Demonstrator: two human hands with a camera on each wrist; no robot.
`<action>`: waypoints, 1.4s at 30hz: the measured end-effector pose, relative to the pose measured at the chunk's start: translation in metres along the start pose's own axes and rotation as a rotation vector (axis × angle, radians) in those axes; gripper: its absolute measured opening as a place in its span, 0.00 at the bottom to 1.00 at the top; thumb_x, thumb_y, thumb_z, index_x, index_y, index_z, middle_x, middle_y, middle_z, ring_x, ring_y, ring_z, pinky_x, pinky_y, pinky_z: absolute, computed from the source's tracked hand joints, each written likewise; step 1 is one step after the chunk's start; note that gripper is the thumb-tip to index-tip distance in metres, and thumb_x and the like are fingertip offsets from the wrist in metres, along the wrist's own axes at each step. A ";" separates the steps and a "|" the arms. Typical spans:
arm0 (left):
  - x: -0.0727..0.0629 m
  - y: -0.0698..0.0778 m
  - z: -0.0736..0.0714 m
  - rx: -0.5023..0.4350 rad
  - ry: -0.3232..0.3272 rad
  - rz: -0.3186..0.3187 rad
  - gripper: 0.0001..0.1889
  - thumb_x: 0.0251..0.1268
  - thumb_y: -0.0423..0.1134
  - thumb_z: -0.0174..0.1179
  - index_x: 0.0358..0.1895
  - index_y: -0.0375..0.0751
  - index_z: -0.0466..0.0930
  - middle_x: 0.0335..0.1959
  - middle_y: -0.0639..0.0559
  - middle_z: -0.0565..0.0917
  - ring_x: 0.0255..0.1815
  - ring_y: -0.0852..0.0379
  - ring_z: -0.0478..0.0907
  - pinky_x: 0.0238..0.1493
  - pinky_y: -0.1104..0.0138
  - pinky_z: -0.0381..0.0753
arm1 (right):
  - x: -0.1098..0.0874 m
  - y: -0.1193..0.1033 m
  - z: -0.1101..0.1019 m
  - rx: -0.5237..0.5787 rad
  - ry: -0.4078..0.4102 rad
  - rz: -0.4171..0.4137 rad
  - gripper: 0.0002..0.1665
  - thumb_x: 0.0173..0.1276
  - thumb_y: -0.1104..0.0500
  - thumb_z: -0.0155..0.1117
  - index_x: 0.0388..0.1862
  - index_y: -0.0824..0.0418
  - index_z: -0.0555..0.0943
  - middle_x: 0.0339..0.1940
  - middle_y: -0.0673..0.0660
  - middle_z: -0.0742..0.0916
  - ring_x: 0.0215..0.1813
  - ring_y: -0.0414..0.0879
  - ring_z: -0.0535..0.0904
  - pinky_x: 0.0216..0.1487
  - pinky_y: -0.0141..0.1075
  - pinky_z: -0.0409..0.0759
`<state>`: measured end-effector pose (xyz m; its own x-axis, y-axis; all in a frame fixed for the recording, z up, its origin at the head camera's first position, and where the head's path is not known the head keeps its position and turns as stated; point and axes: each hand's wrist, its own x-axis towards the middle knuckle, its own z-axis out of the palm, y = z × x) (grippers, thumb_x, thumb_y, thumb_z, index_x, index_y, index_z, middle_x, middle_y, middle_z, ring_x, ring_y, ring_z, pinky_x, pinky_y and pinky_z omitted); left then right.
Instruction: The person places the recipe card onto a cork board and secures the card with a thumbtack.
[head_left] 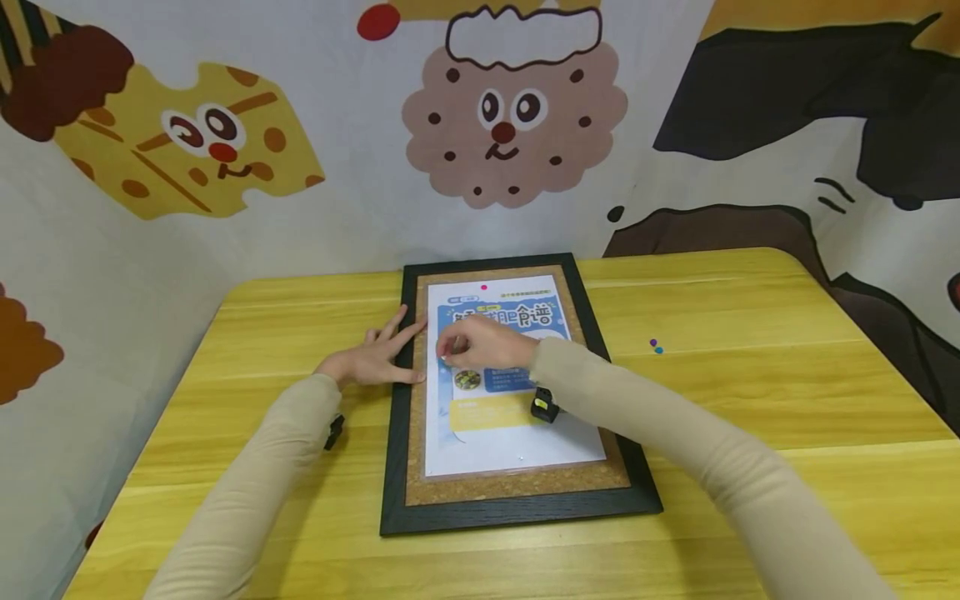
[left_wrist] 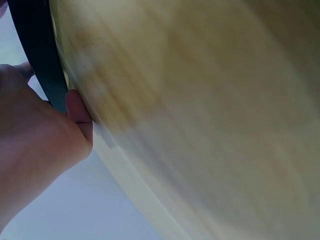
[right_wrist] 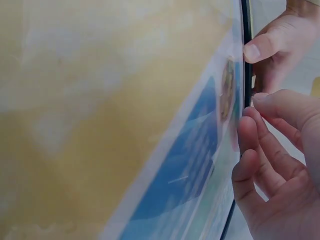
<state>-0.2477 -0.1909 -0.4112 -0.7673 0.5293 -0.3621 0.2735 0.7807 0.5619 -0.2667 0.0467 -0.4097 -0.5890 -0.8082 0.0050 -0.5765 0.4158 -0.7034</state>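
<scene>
A laminated sheet [head_left: 517, 446] with printed pictures and blue and yellow panels lies on a cork board [head_left: 525, 486] in a black frame [head_left: 517, 510]. My left hand [head_left: 378, 358] rests on the frame's left side with its fingers spread; the thumb and a fingertip reach the sheet's edge. Over the left part of the sheet, my right hand [head_left: 487, 343] pinches a small whitish pushpin [head_left: 444, 358] between thumb and index finger. In the right wrist view, the right hand [right_wrist: 280, 160] mostly covers it. A pink pushpin [head_left: 483, 287] sits at the sheet's top edge.
A purple pushpin [head_left: 653, 342] and a blue pushpin [head_left: 659, 350] lie on the yellow wood-grain table [head_left: 750, 367], right of the frame. Behind the table hangs a cloth [head_left: 360, 192] printed with cartoon food.
</scene>
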 end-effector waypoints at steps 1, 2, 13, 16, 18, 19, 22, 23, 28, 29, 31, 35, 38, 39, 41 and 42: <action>0.000 0.000 0.000 0.000 -0.001 0.001 0.51 0.63 0.58 0.60 0.79 0.49 0.35 0.75 0.42 0.20 0.68 0.29 0.36 0.61 0.31 0.44 | 0.002 -0.001 0.001 -0.006 0.004 -0.003 0.07 0.67 0.64 0.64 0.43 0.61 0.84 0.38 0.50 0.86 0.38 0.39 0.80 0.43 0.32 0.77; 0.000 0.000 0.000 -0.002 -0.002 0.000 0.51 0.63 0.58 0.60 0.79 0.49 0.35 0.75 0.42 0.20 0.68 0.29 0.37 0.61 0.31 0.44 | 0.005 -0.001 0.001 -0.008 0.009 -0.008 0.07 0.67 0.64 0.64 0.43 0.61 0.84 0.39 0.50 0.86 0.38 0.39 0.80 0.43 0.32 0.77; 0.000 0.001 0.000 -0.001 0.000 -0.004 0.51 0.63 0.56 0.61 0.79 0.48 0.36 0.75 0.42 0.20 0.64 0.32 0.44 0.59 0.32 0.50 | 0.018 -0.006 0.006 -0.034 -0.009 -0.010 0.07 0.66 0.65 0.65 0.43 0.60 0.84 0.38 0.51 0.86 0.39 0.40 0.80 0.43 0.30 0.76; 0.000 0.001 0.000 -0.003 -0.001 0.000 0.51 0.63 0.56 0.61 0.79 0.47 0.36 0.75 0.42 0.20 0.63 0.33 0.45 0.59 0.32 0.51 | 0.020 -0.003 0.007 -0.038 -0.005 -0.008 0.07 0.66 0.65 0.66 0.42 0.60 0.84 0.37 0.50 0.85 0.38 0.39 0.80 0.43 0.30 0.76; 0.000 0.001 -0.001 -0.001 0.000 0.001 0.51 0.63 0.56 0.61 0.79 0.47 0.36 0.75 0.42 0.20 0.62 0.33 0.46 0.59 0.32 0.52 | 0.021 -0.002 0.007 -0.035 -0.004 -0.007 0.07 0.66 0.65 0.66 0.42 0.59 0.84 0.36 0.49 0.85 0.38 0.39 0.80 0.43 0.30 0.76; 0.000 0.001 -0.001 0.002 0.000 0.000 0.51 0.63 0.56 0.61 0.79 0.48 0.36 0.75 0.42 0.20 0.62 0.33 0.46 0.58 0.32 0.52 | 0.021 -0.002 0.008 -0.032 -0.004 -0.006 0.07 0.65 0.65 0.67 0.42 0.59 0.85 0.36 0.49 0.85 0.38 0.39 0.79 0.43 0.30 0.76; 0.001 0.000 0.000 0.002 0.000 -0.004 0.51 0.63 0.57 0.61 0.79 0.49 0.36 0.75 0.43 0.20 0.62 0.33 0.46 0.59 0.32 0.52 | 0.021 -0.002 0.008 -0.016 -0.006 0.001 0.07 0.65 0.64 0.67 0.42 0.58 0.85 0.36 0.48 0.85 0.38 0.39 0.79 0.43 0.30 0.76; 0.001 0.000 0.000 0.001 0.000 -0.005 0.51 0.63 0.57 0.61 0.79 0.49 0.36 0.75 0.43 0.20 0.62 0.33 0.46 0.59 0.32 0.51 | 0.021 -0.002 0.008 -0.012 -0.007 0.004 0.07 0.65 0.64 0.67 0.42 0.58 0.85 0.36 0.48 0.85 0.38 0.39 0.79 0.43 0.30 0.76; 0.001 0.001 0.000 -0.011 -0.008 -0.010 0.51 0.63 0.57 0.60 0.79 0.50 0.35 0.75 0.44 0.19 0.63 0.32 0.44 0.59 0.31 0.49 | 0.021 -0.002 0.008 -0.009 -0.013 0.018 0.07 0.65 0.64 0.67 0.42 0.57 0.86 0.36 0.48 0.86 0.38 0.39 0.79 0.43 0.30 0.76; 0.001 0.001 0.000 -0.013 -0.009 -0.008 0.51 0.63 0.57 0.60 0.79 0.50 0.35 0.75 0.44 0.19 0.63 0.31 0.44 0.59 0.31 0.48 | 0.021 -0.002 0.008 -0.006 -0.014 0.023 0.07 0.65 0.64 0.67 0.42 0.57 0.86 0.36 0.48 0.86 0.38 0.39 0.79 0.43 0.30 0.76; 0.000 0.001 0.000 -0.009 -0.010 -0.008 0.51 0.63 0.57 0.60 0.79 0.50 0.35 0.75 0.44 0.19 0.63 0.31 0.44 0.59 0.31 0.48 | 0.021 -0.002 0.008 0.007 -0.016 0.028 0.08 0.66 0.64 0.66 0.43 0.58 0.86 0.38 0.48 0.86 0.39 0.39 0.80 0.44 0.30 0.76; 0.000 0.002 -0.001 -0.005 -0.011 -0.004 0.51 0.63 0.58 0.60 0.79 0.49 0.35 0.75 0.43 0.19 0.64 0.30 0.44 0.59 0.30 0.48 | 0.021 -0.001 0.007 0.034 -0.013 0.031 0.09 0.68 0.64 0.63 0.45 0.60 0.86 0.41 0.49 0.87 0.42 0.38 0.80 0.47 0.30 0.76; 0.000 0.002 -0.001 -0.008 -0.014 -0.004 0.51 0.63 0.58 0.60 0.79 0.49 0.34 0.75 0.43 0.19 0.65 0.28 0.42 0.58 0.29 0.47 | 0.022 0.000 0.007 0.047 -0.004 0.028 0.09 0.69 0.65 0.63 0.45 0.61 0.86 0.42 0.50 0.87 0.43 0.38 0.80 0.48 0.30 0.75; 0.001 0.001 -0.001 -0.008 -0.016 -0.007 0.51 0.63 0.58 0.59 0.79 0.49 0.34 0.75 0.44 0.19 0.66 0.28 0.41 0.58 0.29 0.47 | 0.022 0.000 0.007 0.052 -0.001 0.028 0.08 0.69 0.65 0.63 0.44 0.61 0.86 0.41 0.50 0.87 0.43 0.39 0.80 0.48 0.30 0.76; 0.001 0.001 -0.001 -0.007 -0.018 -0.016 0.51 0.63 0.58 0.59 0.79 0.50 0.34 0.75 0.45 0.18 0.66 0.28 0.40 0.58 0.29 0.47 | 0.022 0.001 0.007 0.061 0.002 0.030 0.07 0.69 0.65 0.63 0.43 0.61 0.86 0.40 0.50 0.86 0.42 0.39 0.80 0.47 0.30 0.76; 0.001 0.001 -0.001 -0.008 -0.020 -0.019 0.51 0.63 0.58 0.60 0.79 0.50 0.34 0.75 0.45 0.18 0.66 0.28 0.40 0.59 0.29 0.47 | 0.022 0.001 0.007 0.064 0.003 0.035 0.07 0.69 0.65 0.63 0.42 0.61 0.85 0.39 0.50 0.86 0.41 0.40 0.80 0.46 0.30 0.76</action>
<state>-0.2489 -0.1901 -0.4106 -0.7606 0.5208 -0.3876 0.2541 0.7882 0.5605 -0.2766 0.0260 -0.4152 -0.6099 -0.7922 -0.0186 -0.5179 0.4162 -0.7474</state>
